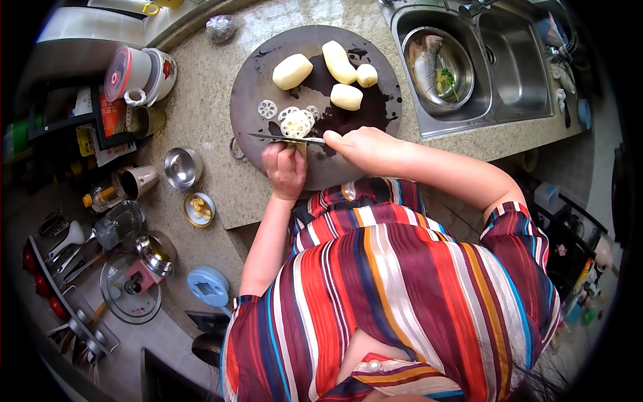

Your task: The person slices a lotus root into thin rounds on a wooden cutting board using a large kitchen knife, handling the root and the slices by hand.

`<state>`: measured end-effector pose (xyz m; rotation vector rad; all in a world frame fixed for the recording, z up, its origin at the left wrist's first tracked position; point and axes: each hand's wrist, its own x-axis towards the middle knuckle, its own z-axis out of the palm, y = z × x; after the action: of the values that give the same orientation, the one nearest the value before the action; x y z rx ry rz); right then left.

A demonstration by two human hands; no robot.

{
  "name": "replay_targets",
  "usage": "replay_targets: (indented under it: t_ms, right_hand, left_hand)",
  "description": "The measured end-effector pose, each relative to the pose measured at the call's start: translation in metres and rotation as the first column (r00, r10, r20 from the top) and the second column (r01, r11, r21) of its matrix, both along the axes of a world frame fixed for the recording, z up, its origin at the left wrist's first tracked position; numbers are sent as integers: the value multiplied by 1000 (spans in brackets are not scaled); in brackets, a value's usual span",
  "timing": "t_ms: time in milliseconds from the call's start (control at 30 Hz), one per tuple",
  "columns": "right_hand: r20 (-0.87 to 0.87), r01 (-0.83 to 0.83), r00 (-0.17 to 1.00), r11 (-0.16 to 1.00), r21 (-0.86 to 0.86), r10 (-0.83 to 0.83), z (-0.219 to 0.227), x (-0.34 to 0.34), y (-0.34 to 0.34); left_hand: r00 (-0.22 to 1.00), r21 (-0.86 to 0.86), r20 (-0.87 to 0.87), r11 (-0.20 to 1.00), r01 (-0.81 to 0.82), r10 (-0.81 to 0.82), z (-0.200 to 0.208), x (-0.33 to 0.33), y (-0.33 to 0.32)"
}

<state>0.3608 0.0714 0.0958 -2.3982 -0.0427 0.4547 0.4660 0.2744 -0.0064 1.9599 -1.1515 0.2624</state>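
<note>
My right hand (pixel 365 149) is closed around the handle of a kitchen knife (pixel 268 137), whose thin blade points left across the near part of a round dark cutting board (pixel 244 84). My left hand (pixel 286 167) has its fingers curled on a lotus root (pixel 303 149) just on the near side of the blade; most of that piece is hidden. Beyond the blade lie several white lotus root slices (pixel 295 124), overlapping, with one slice (pixel 267 109) apart to the left. Farther back on the board rest peeled pale vegetable pieces: a thick one (pixel 293 72), a long curved one (pixel 339 62), a small round one (pixel 366 76) and a stubby one (pixel 346 97).
In the double sink (pixel 519 74) at right, a metal bowl (pixel 462 97) holds a fish and green herbs. Left on the counter are a small metal bowl (pixel 182 167), a small dish (pixel 201 209) with yellowish pieces, lidded containers (pixel 127 74) and a glass lid (pixel 134 305).
</note>
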Motion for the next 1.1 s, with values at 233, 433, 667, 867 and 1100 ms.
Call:
replay_targets:
  t_ms: [233, 433, 667, 867, 1100]
  right_hand:
    - [-67, -44, 997, 999, 5, 44, 27, -7, -8]
    - [-58, -30, 998, 999, 11, 31, 11, -5, -4]
    - [-62, 32, 998, 999, -30, -34, -36, 0, 11]
    - [-81, 30, 996, 998, -55, -35, -35, 4, 7]
    - [-43, 39, 998, 997, -74, -42, -28, 2, 8]
  left_hand:
    - [1000, -7, -29, 1000, 4, -4, -1, -1, 0]
    - [1000, 2, -19, 1000, 8, -8, -3, 0, 1]
    - [1000, -6, -9, 1000, 30, -30, 5, 0, 1]
    - [986, 107, 4, 980, 165, -167, 13, 3, 18]
    - [991, 85, -8, 987, 135, -135, 5, 5, 18]
